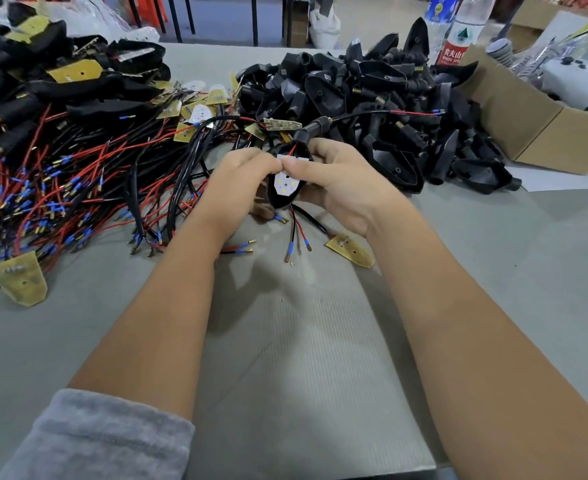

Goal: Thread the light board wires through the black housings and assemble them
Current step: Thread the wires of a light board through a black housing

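Note:
A black housing (278, 199) is held above the table between both hands. A white light board (287, 183) with small LEDs lies in its open face. My left hand (240, 181) grips the housing's left side, and my right hand (341, 178) grips its right side. Both thumbs press on the board's upper end. Red and black wires run from the board into the housing's stem (311, 128), and a black wire (372, 114) comes out of it toward the right.
A heap of empty black housings (372, 95) lies behind my right hand. Wired light boards with red and black leads (77, 188) spread across the left. A loose yellow board (351, 251) lies under my right wrist. A cardboard box (528, 123) and bottles (458, 29) stand at the back right.

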Available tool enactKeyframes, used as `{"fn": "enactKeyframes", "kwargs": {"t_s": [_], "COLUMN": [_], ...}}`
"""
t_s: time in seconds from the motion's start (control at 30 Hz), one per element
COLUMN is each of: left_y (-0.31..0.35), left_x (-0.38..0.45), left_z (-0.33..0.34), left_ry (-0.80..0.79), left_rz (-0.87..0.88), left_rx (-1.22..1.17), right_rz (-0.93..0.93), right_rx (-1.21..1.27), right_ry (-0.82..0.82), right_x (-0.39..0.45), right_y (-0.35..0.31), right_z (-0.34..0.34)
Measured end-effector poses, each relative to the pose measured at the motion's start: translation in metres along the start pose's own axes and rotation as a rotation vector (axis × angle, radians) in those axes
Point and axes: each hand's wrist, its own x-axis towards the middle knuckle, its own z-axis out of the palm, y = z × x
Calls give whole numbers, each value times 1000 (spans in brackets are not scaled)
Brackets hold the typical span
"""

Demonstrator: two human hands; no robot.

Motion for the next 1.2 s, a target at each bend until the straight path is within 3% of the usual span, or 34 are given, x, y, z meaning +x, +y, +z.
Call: {"fn": "enactKeyframes", "kwargs": {"t_s": [0.07,0.17,0.23,0.37,0.5,0.7,0.8,0.93,1.03,1.2], "left_y": [5,6,4,6,5,1,2,6,9,16], "left_x": [2,-10,-15,-6,-3,3,4,0,-1,-5], "left_z": [4,4,1,4,2,1,2,4,6,11], "left_ry": [38,-182,-241,-149,-88,-34,2,-56,-190,-351], "left_rz": [-102,-58,-61,-66,-99,-101,-98,-153,-220,-328], "left_rx": [-16,-205,-299,-274,-362,-239,-222,-438,-501,-342], "right_rz": [-2,6,23,88,167,169,120,149,183,94], "right_rx": [8,12,-5,-194,-490,-514,-404,-130,64,432], "right_ry": [-78,-159,-174,-141,-283,-293,-138,295,405,556], "right_x": [-2,-7,-10,-10,-8,-9,-5,11,23,37], "right_y": [-6,-13,-13,-6,0,-1,-8,-8,-1,-3], "right_z": [-4,-11,-12,5,17,18,13,1,-2,-15]}}
